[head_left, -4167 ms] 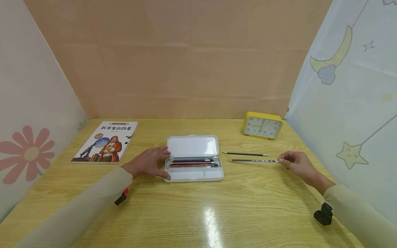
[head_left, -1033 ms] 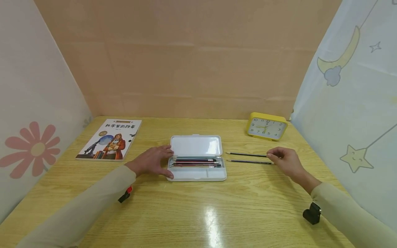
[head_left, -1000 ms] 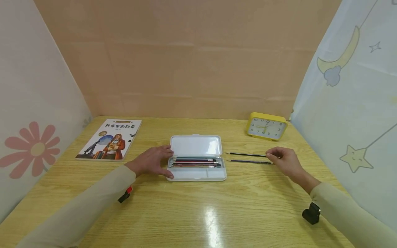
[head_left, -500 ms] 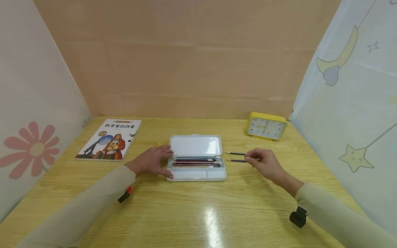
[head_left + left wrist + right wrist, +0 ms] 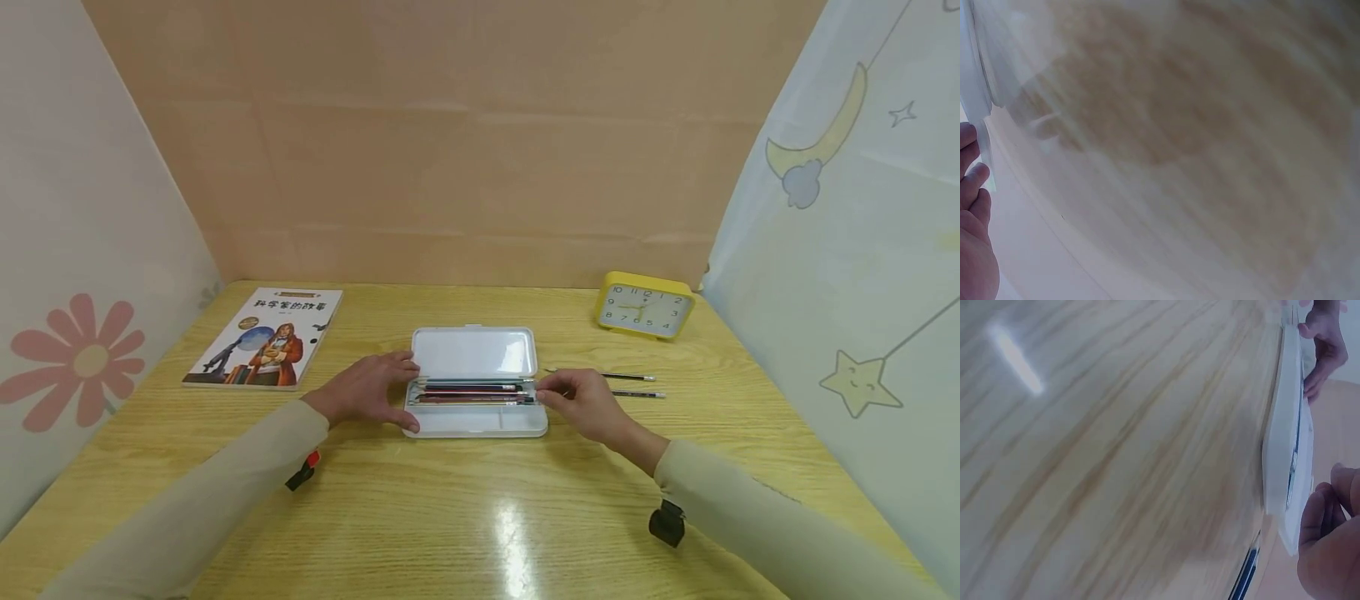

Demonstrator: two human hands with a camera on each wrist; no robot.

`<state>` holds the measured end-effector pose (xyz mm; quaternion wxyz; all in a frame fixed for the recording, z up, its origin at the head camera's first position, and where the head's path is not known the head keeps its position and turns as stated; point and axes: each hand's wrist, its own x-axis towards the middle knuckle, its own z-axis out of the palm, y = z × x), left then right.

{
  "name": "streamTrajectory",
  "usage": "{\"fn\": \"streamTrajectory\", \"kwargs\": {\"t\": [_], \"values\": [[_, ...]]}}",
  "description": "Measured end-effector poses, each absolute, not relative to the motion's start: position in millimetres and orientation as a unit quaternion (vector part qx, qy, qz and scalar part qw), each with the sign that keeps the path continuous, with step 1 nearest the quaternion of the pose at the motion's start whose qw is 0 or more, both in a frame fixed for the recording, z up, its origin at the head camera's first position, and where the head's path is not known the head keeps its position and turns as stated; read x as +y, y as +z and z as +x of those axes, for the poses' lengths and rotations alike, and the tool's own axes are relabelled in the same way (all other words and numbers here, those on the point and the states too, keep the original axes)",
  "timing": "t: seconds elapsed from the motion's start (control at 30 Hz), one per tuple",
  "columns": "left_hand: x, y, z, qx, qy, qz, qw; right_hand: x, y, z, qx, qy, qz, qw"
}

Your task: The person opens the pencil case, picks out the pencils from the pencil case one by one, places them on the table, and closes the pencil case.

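A white pencil case (image 5: 457, 422) lies with its lid raised, several pencils (image 5: 472, 388) in its back compartment. Along its left end rests my left hand (image 5: 363, 392), thumb by the front corner and fingers at the lid's side. My right hand (image 5: 588, 406) hovers at the case's right end, fingertips close to the pencil ends. In the right wrist view, the thumb and fingers of that right hand (image 5: 1332, 531) are loosely curled, with nothing visible between them. A black pencil (image 5: 633, 377) and a dark patterned pencil (image 5: 637, 394) lie on the table, partly hidden behind the right hand.
At the back right stands a yellow alarm clock (image 5: 645, 305). A book (image 5: 262, 337) with an illustrated cover lies on the left. The wooden table (image 5: 420, 517) ends at a beige wall behind, with pale patterned sheets on both sides.
My right hand has let go of the dark patterned pencil, touched the black pencil's end, then moved left to the case. Both pencils stay on the table. The left hand keeps its place.
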<state>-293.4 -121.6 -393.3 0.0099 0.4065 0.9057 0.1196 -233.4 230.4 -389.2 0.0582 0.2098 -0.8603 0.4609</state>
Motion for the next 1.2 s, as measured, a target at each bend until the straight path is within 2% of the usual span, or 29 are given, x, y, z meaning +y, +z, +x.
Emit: {"fn": "streamTrajectory", "kwargs": {"t": [0.43,0.77,1.2], "values": [[-121,-393,-292,0.904,0.122,0.409,0.011,198,-394,-253,-0.902,0.35,0.231,0.103],[-122,-394,-293,0.906,0.124,0.405,0.012,189,-393,-258,-0.932,0.272,0.22,0.088],[-122,-394,-294,0.907,0.12,0.403,0.014,185,-393,-258,-0.941,0.258,0.209,0.068]]}}
